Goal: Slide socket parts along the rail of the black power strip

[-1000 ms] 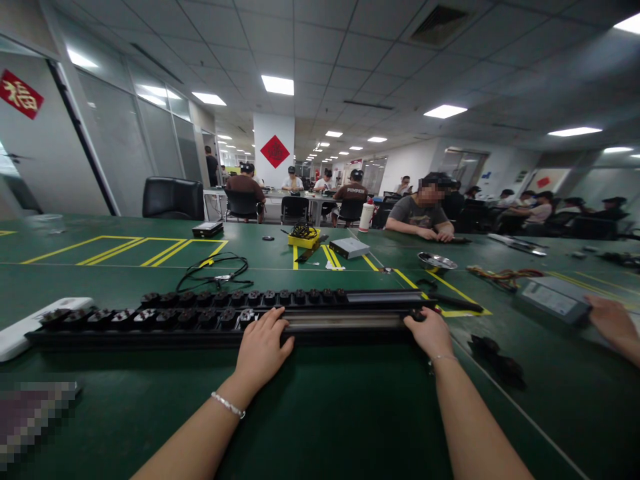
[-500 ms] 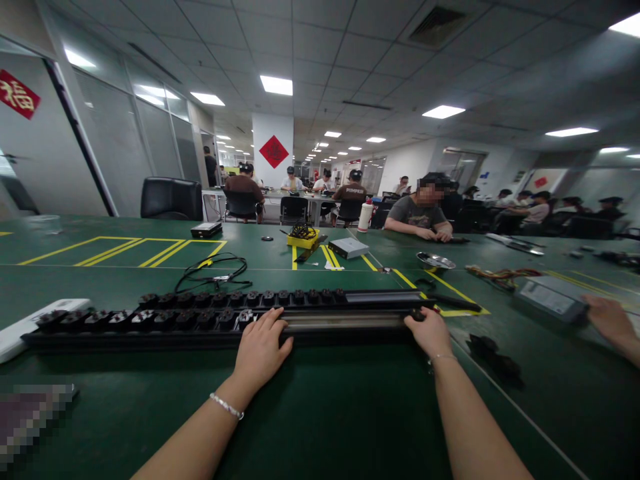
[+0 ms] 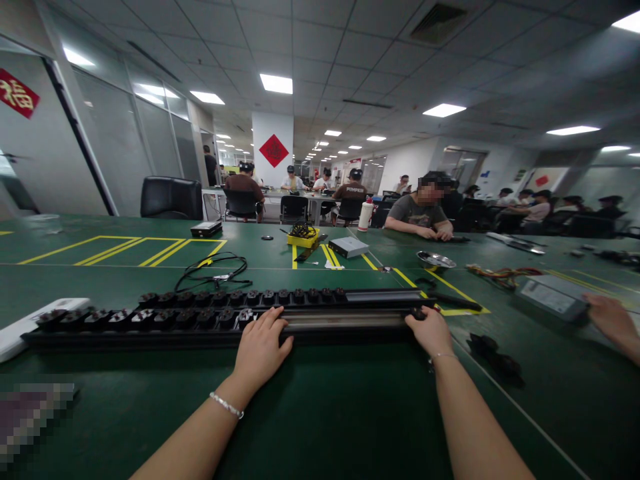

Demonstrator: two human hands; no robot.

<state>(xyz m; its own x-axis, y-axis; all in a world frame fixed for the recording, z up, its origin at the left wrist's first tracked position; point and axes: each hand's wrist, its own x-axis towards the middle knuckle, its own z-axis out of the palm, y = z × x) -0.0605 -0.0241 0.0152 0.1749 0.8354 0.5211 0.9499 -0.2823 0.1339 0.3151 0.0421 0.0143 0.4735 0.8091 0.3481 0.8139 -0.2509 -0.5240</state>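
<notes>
In front of me lies a long black power track [image 3: 345,335], with a row of black socket adapters [image 3: 165,321], metal pins up, along its left part. My left hand [image 3: 263,343] lies over the track beside the last adapter, fingers across its top and thumb along the near side. At the right end of the same track, my right hand [image 3: 430,329] is closed on a small black adapter [image 3: 416,313], mostly hidden by the fingers. Between my hands the track's channel shows bare. Just behind runs a second black track [image 3: 383,297], also bearing adapters.
A white power strip [image 3: 23,327] lies at left. Black cable [image 3: 213,273], a yellow box [image 3: 303,240] and a grey drive box [image 3: 349,247] are farther back. At right, another person's hand [image 3: 613,320] touches a metal power supply [image 3: 553,297], near loose black parts [image 3: 495,357].
Almost nothing differs. Both my hands keep their places on the track, and the other person's hand at right has barely moved.
</notes>
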